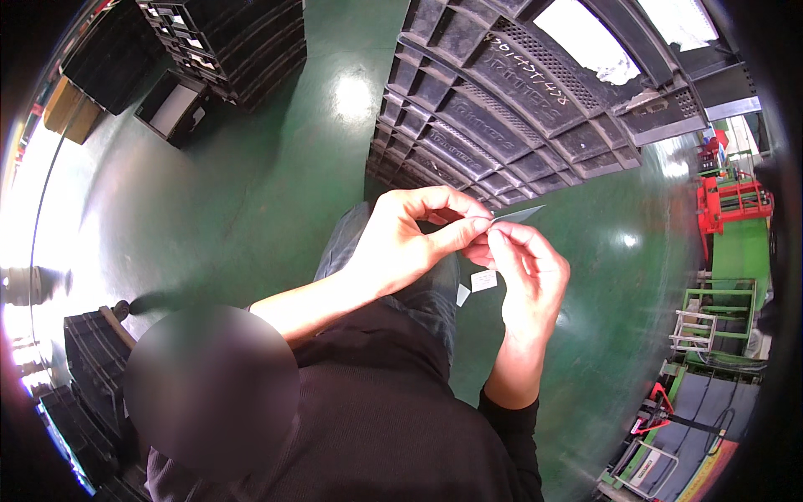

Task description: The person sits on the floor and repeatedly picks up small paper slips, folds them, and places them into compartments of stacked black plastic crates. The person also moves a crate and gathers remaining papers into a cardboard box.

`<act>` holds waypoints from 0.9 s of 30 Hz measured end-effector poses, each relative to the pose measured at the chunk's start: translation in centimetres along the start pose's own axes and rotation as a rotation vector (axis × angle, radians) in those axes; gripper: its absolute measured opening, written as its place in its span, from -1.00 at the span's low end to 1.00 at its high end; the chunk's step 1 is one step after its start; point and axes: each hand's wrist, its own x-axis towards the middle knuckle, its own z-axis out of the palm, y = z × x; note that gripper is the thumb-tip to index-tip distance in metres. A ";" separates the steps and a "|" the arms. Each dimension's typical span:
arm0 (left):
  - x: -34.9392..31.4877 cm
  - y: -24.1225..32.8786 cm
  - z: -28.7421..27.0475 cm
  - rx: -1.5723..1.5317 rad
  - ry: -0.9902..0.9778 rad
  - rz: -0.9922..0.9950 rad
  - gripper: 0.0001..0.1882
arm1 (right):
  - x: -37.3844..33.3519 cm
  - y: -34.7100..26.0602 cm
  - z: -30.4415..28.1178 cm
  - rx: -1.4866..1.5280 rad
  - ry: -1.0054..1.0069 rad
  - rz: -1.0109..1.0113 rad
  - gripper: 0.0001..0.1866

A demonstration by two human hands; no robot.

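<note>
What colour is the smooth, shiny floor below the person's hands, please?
The smooth, shiny floor is green, best seen in the head view.

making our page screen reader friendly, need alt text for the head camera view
A person's left hand and right hand meet at one end of a small thin sheet, above a green floor. Beyond them is a large black ribbed panel, with black crates at upper left and red equipment at right.
</note>
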 end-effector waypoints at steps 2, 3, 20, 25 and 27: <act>0.1 0.1 -0.2 -0.054 -0.007 -0.030 -0.83 | 0.1 0.0 0.1 -0.048 -0.010 -0.041 -0.85; 0.1 0.1 -0.2 -0.075 -0.009 -0.040 -0.83 | 0.2 0.0 0.2 -0.046 -0.017 -0.059 -0.85; 0.1 0.0 -0.7 0.634 0.100 0.517 -0.86 | 0.2 0.3 0.9 -0.091 0.032 -0.106 -0.88; 0.4 -0.5 -0.5 0.732 0.169 0.652 -0.86 | 0.1 0.7 1.1 -0.169 0.051 -0.204 -0.89; 0.5 -0.7 -0.4 0.778 0.185 0.678 -0.86 | 0.0 0.8 1.1 -0.187 0.065 -0.222 -0.89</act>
